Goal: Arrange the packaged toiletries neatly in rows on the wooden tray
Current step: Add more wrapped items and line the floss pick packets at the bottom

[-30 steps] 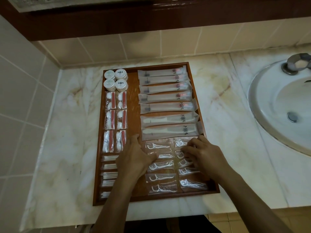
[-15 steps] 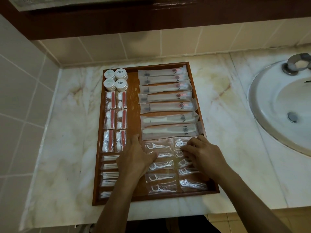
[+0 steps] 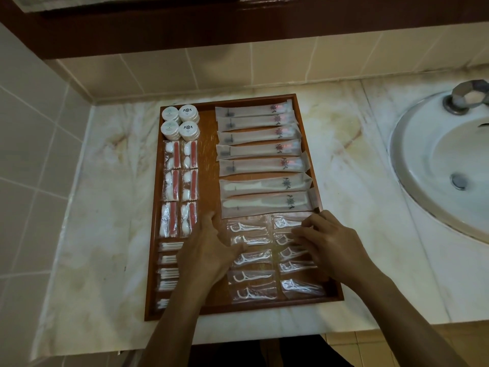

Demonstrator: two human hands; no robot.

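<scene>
Head view, lowest part of the frame: two bare forearms reach up onto the rectangular reddish-brown wooden tray (image 3: pixel 309 144), which sits on the pale veined marble counter (image 3: pixel 105 207).

The left hand (image 3: pixel 209 250) lies flat in the lower centre, fingers spread and straight, thumb touching the left column of clear-wrapped white floss picks (image 3: pixel 251 258). The right hand (image 3: pixel 328 247) rests on the right column of the same packets, fingers loosely bent and pressing down; whether any packet is pinched, I cannot tell.

Change over the last second: negligible. Both hands hold the same stations as before, and no packet has visibly shifted. Judgement: this is final squaring of the floss rows, not placement.

Further up, centre: seven long translucent sachets (image 3: pixel 259 149) lie in a stacked row, the two nearest holding white handles. Left column, near to far: wrapped cotton swabs (image 3: pixel 169 263), red-and-white vanity packets (image 3: pixel 180 186), four round white pleated soaps (image 3: pixel 180 121).

Upper right: white basin (image 3: pixel 436 165) with metal tap (image 3: pixel 468 96).

Task appears nearly complete; every item seen lies on the tray.
</scene>
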